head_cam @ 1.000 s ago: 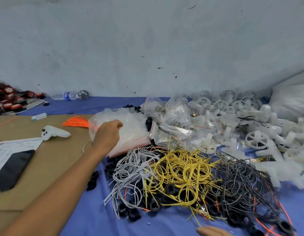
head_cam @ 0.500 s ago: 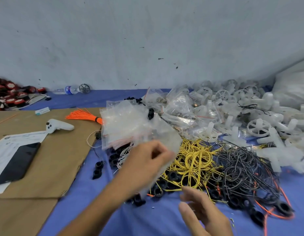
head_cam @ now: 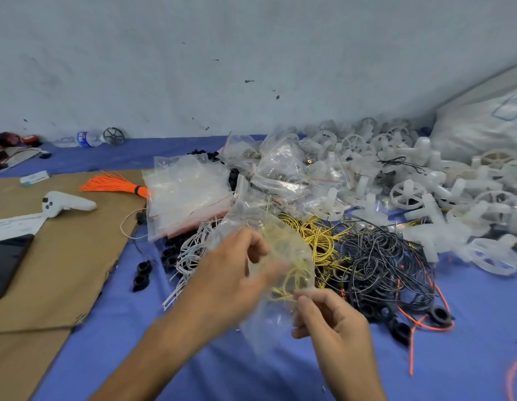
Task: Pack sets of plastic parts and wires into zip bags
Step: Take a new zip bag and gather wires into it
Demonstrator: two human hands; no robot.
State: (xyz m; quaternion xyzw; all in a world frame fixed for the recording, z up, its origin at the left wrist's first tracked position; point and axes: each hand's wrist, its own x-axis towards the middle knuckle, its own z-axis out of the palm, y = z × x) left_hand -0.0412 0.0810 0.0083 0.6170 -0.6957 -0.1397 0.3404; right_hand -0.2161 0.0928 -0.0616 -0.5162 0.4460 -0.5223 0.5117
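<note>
Head view: left hand (head_cam: 231,273) and right hand (head_cam: 332,322) pinch zip bag (head_cam: 261,332) veiling yellow wires (head_cam: 319,241) beside bag stack (head_cam: 188,195).

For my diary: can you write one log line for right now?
left hand: holds zip bag | right hand: pinches same bag | yellow wires: piled behind, loose

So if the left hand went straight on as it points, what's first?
Beyond the clear plastic zip bag the left hand holds, probably the tangled pile of yellow wires, though depth is unclear.
</note>
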